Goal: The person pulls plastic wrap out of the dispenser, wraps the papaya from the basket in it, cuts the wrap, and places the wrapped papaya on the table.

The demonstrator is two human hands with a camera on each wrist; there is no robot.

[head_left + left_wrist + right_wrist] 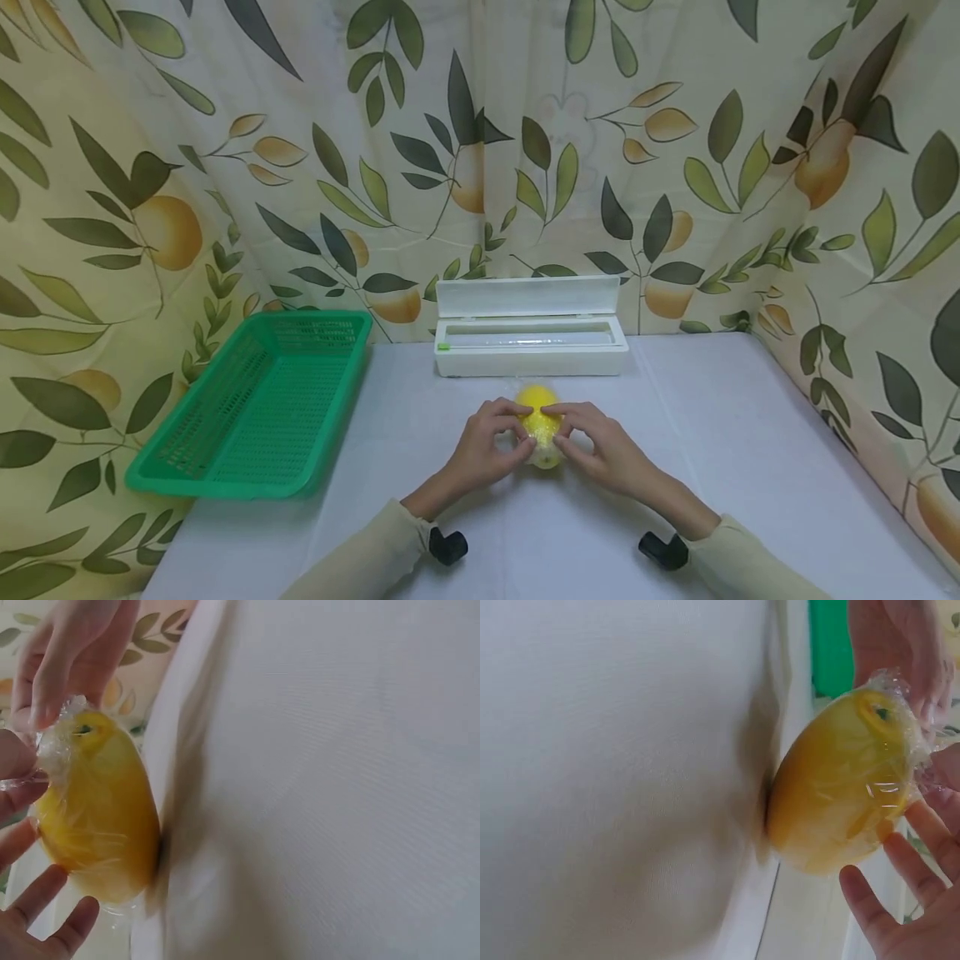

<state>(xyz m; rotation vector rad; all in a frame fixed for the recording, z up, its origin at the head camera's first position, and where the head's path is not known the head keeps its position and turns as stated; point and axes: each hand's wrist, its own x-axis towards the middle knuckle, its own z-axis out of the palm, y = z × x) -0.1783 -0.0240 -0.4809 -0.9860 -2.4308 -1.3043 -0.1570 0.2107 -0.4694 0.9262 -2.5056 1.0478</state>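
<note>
A yellow, lemon-like oval fruit (538,398) lies on the white tablecloth, wrapped in clear cling film (919,742). Both hands meet over it from either side. My left hand (487,443) pinches gathered film between thumb and index finger at the fruit's left side. Opposite it, my right hand (606,447) pinches the film in the same manner. In the left wrist view the fruit (120,817) shows a green stem spot at one end, with crumpled film bunched along its top. The other fingers of each hand are spread beside the fruit.
Behind the fruit stands a white cling film dispenser (531,364), its lid raised and a roll inside. A green plastic basket (217,486) sits at the left of the table. Patterned curtain (540,167) encloses the table's back and sides.
</note>
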